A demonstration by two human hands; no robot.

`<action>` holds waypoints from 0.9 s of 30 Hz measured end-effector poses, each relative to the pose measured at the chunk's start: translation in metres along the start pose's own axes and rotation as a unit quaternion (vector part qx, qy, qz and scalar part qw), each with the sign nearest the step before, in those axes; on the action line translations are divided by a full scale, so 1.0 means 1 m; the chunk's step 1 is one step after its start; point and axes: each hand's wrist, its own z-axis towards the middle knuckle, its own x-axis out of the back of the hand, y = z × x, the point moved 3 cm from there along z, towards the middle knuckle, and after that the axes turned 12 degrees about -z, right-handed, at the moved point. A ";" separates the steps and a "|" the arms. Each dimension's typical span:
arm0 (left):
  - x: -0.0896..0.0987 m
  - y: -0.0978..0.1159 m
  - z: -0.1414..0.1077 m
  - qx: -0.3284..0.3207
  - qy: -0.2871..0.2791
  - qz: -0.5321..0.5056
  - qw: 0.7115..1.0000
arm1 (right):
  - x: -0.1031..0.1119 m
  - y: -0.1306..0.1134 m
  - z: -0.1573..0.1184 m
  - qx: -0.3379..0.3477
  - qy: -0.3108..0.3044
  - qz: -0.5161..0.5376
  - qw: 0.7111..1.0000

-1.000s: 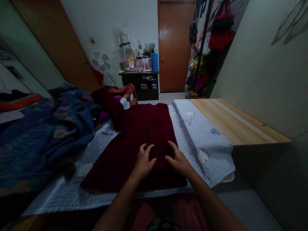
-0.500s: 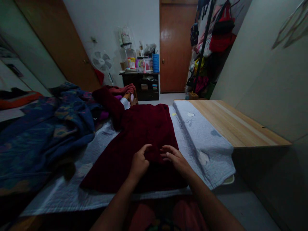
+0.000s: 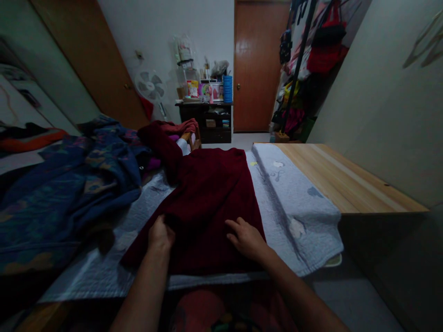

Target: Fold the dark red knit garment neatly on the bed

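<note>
A dark red sweater (image 3: 211,198) lies spread in front of me on a pale quilted sheet (image 3: 294,184), one sleeve stretching to the far left. Near its lower left part, my left hand (image 3: 161,235) is closed on the fabric, which is lifted into a fold beside the fingers. My right hand (image 3: 246,239) rests on the sweater's right side, fingers stretched out and apart, gripping nothing.
A heap of blue patterned clothing (image 3: 104,175) lies to the left. Bare wooden board (image 3: 332,175) shows at the right. Further back stand a white fan (image 3: 151,85), a dark cabinet (image 3: 204,122) and a brown door (image 3: 256,69). Bags (image 3: 327,46) hang at the far right.
My left hand has moved left and taken hold of the sweater, pulling up a fold. My right hand has lowered slightly onto the cloth. The view has shifted a little.
</note>
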 end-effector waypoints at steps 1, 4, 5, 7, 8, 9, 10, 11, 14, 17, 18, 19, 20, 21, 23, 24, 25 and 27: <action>0.003 0.001 0.000 -0.017 0.023 0.021 0.999 | 0.000 -0.004 0.001 0.011 -0.010 -0.022 1.000; 0.002 0.017 -0.017 -0.159 0.062 0.120 0.978 | 0.001 -0.015 0.006 0.024 -0.034 -0.076 0.996; -0.004 0.024 -0.028 -0.238 0.042 0.171 0.955 | 0.001 -0.017 0.008 0.020 -0.041 -0.090 0.995; -0.022 0.036 -0.053 -0.348 -0.054 0.234 0.906 | 0.001 -0.021 0.012 0.007 -0.050 -0.108 0.993; -0.035 0.038 -0.064 -0.356 -0.137 0.251 0.890 | 0.001 -0.021 0.014 0.004 -0.052 -0.109 0.993; -0.047 0.038 -0.074 -0.342 -0.224 0.257 0.876 | 0.002 -0.021 0.015 0.005 -0.052 -0.105 0.993; -0.059 0.036 -0.082 -0.322 -0.302 0.268 0.857 | 0.002 -0.021 0.016 0.011 -0.052 -0.095 0.994; -0.071 0.034 -0.088 -0.309 -0.362 0.290 0.830 | 0.003 -0.019 0.015 0.021 -0.049 -0.079 0.995; -0.098 0.024 -0.096 -0.282 -0.471 0.404 0.731 | 0.008 -0.010 0.013 0.039 -0.031 -0.023 0.999; -0.110 0.014 -0.090 -0.300 -0.451 0.536 0.647 | 0.011 0.005 0.013 -0.004 -0.005 -0.019 1.000; -0.110 0.011 -0.087 -0.303 -0.428 0.576 0.627 | 0.011 0.009 0.014 -0.022 0.000 -0.029 0.999; -0.110 0.008 -0.084 -0.297 -0.405 0.613 0.610 | 0.011 0.011 0.016 -0.037 0.000 -0.039 0.999; -0.108 0.005 -0.080 -0.283 -0.387 0.644 0.597 | 0.010 0.012 0.018 -0.048 -0.002 -0.049 0.998; -0.106 0.003 -0.077 -0.263 -0.378 0.667 0.586 | 0.009 0.011 0.022 -0.059 -0.005 -0.059 0.996; -0.101 -0.002 -0.071 -0.230 -0.380 0.688 0.574 | 0.007 0.005 0.030 -0.085 -0.014 -0.080 0.993; -0.099 -0.003 -0.069 -0.224 -0.383 0.689 0.573 | 0.006 0.001 0.035 -0.098 -0.018 -0.090 0.991; -0.098 -0.003 -0.066 -0.226 -0.382 0.687 0.575 | 0.005 -0.003 0.040 -0.111 -0.021 -0.099 0.989; -0.094 -0.003 -0.058 -0.242 -0.371 0.677 0.588 | 0.003 -0.012 0.049 -0.131 -0.023 -0.114 0.985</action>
